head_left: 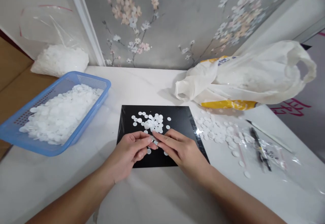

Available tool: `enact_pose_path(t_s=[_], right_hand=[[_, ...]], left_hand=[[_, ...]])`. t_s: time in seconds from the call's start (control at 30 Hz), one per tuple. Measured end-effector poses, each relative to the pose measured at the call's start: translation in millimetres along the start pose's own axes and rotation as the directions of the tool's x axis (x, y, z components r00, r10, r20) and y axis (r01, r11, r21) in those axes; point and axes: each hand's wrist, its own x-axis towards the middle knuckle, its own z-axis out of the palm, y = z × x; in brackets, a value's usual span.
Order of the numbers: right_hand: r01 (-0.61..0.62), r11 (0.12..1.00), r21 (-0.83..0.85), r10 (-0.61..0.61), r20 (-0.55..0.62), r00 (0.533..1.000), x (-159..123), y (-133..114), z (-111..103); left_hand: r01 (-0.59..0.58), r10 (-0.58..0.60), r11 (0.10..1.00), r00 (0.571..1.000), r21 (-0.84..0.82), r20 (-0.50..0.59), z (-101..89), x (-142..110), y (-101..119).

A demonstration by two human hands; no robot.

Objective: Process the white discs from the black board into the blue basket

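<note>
My left hand (135, 148) and my right hand (179, 146) meet fingertip to fingertip over the near part of a black board (181, 115). Between the fingertips there is a small white round disc (155, 142), pinched by both hands; whether more than one is held I cannot tell. Just beyond my fingers, a loose heap of white discs (153, 123) lies on the board, with several single ones scattered around it. A few more discs rest beside and partly under my hands.
A blue basket (105, 85) full of white discs stands on the left, before a clear bag (61, 59) of more white pieces. At right lie spread discs (215, 129), a white plastic bag (254, 75), a black pen (260, 147), a thin white stick (270, 136) and clear packaging.
</note>
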Motion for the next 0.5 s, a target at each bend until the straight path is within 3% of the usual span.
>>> enact_pose_path(t_s=[0.5], right_hand=[[0.012, 1.0, -0.008, -0.012, 0.013, 1.0, -0.1, -0.4, -1.8]], left_hand=[[-0.029, 0.029, 0.999, 0.999, 0.018, 0.042, -2.8, 2.0, -3.9]])
